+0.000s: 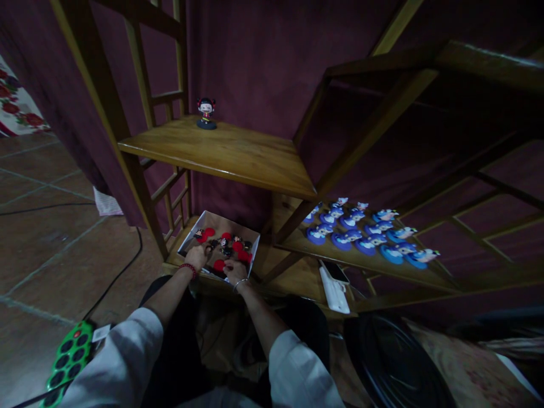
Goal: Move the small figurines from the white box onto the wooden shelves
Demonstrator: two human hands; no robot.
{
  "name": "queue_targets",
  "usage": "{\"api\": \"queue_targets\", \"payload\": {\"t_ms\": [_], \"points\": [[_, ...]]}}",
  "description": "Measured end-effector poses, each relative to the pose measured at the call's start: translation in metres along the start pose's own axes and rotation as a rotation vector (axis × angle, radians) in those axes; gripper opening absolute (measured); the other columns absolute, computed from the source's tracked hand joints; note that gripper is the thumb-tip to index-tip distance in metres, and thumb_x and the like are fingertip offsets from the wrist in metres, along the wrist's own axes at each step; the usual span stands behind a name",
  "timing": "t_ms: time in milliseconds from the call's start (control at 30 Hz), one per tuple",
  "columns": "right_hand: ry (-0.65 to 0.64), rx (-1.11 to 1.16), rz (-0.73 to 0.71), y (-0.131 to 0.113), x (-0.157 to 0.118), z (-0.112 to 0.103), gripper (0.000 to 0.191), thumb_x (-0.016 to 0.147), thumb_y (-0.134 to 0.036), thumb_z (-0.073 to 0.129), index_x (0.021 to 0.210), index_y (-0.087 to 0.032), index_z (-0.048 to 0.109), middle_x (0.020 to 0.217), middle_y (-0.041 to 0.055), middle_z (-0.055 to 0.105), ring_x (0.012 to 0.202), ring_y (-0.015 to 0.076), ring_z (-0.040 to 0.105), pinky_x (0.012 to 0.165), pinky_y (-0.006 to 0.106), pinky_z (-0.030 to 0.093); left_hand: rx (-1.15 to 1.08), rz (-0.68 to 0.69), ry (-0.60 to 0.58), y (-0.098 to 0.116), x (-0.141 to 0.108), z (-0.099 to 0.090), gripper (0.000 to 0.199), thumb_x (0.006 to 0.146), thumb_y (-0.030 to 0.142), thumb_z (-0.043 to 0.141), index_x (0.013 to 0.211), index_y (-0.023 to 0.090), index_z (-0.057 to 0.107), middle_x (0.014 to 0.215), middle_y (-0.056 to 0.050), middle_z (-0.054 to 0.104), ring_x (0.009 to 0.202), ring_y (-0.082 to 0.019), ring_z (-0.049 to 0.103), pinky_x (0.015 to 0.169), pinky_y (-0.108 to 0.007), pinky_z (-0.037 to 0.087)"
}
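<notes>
A shallow white cardboard box [255, 249] sits on the low shelf in front of me, holding several small dark-haired figurines [224, 242] and red round pieces [219, 265]. My left hand [196, 258], with a red bead bracelet, reaches over the box's near left side; its fingers are curled beside a dark piece, and what they grip is hidden. Over the near rim, my right hand [234, 272], wearing a silver bangle, has its fingers closed near a red piece. Whether it holds that piece is too small to make out.
One figurine [206, 113] stands on the wooden shelf [229, 150] above. Several blue-purple figurines [346, 238] fill a shelf at right. A phone [335, 272] and a white object [335, 292] lie below them. A green power strip [70, 357] is on the floor at left.
</notes>
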State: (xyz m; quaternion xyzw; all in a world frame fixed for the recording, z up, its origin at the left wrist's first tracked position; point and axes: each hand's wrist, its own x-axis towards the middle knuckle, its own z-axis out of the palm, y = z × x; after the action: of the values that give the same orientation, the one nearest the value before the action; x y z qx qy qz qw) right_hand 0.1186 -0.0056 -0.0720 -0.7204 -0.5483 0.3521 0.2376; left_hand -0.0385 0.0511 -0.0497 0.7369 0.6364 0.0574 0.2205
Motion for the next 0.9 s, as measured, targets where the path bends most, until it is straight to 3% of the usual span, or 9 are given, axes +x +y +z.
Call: {"api": "queue_targets", "payload": {"t_ms": [200,400,567,700,900], "points": [[0.007,0.048,-0.019,-0.001,0.001,0.0,0.026,0.07,-0.015,0.055,0.093,-0.021,0.064,0.09,-0.0003,0.068,0.084,0.0111,0.063,0.08,0.022,0.049,-0.1,0.073,-0.092,0.003,0.001,0.002,0.029,0.083,0.029,0.038,0.102,0.025,0.06,0.097,-0.004,0.065,0.092,-0.018,0.059,0.078,-0.025,0.042],[-0.011,0.197,-0.07,-0.002,0.003,-0.001,0.039,0.068,-0.01,0.055,0.104,-0.022,0.058,0.097,-0.0002,0.065,0.083,0.0107,0.062,0.079,0.025,0.05,-0.351,0.092,-0.194,0.008,0.0,0.004,0.03,0.082,0.029,0.038,0.1,0.019,0.06,0.067,-0.001,0.062,0.064,-0.013,0.06,0.062,-0.022,0.044],[-0.061,0.262,-0.105,-0.006,0.002,-0.001,0.053,0.067,-0.012,0.056,0.117,-0.025,0.049,0.098,-0.0016,0.064,0.081,0.0108,0.061,0.074,0.024,0.051,-0.506,0.118,-0.231,0.012,-0.002,0.007,0.031,0.08,0.032,0.043,0.101,0.014,0.057,0.064,0.001,0.058,0.057,-0.012,0.058,0.059,-0.023,0.045],[-0.055,0.27,-0.16,-0.012,0.001,-0.004,0.047,0.068,-0.017,0.057,0.114,-0.024,0.053,0.093,-0.0031,0.065,0.082,0.0114,0.061,0.077,0.024,0.049,-0.639,0.134,-0.28,0.015,-0.005,0.005,0.032,0.078,0.035,0.046,0.097,0.011,0.055,0.061,0.001,0.057,0.056,-0.011,0.057,0.059,-0.024,0.047],[0.033,0.129,-0.097,-0.009,0.002,-0.009,0.032,0.068,-0.023,0.059,0.101,-0.023,0.06,0.088,-0.0023,0.066,0.083,0.0129,0.061,0.077,0.024,0.048,-0.736,0.084,-0.325,0.018,-0.004,0.005,0.028,0.082,0.032,0.04,0.089,0.011,0.057,0.065,-0.002,0.061,0.059,-0.011,0.059,0.061,-0.024,0.049]]}}
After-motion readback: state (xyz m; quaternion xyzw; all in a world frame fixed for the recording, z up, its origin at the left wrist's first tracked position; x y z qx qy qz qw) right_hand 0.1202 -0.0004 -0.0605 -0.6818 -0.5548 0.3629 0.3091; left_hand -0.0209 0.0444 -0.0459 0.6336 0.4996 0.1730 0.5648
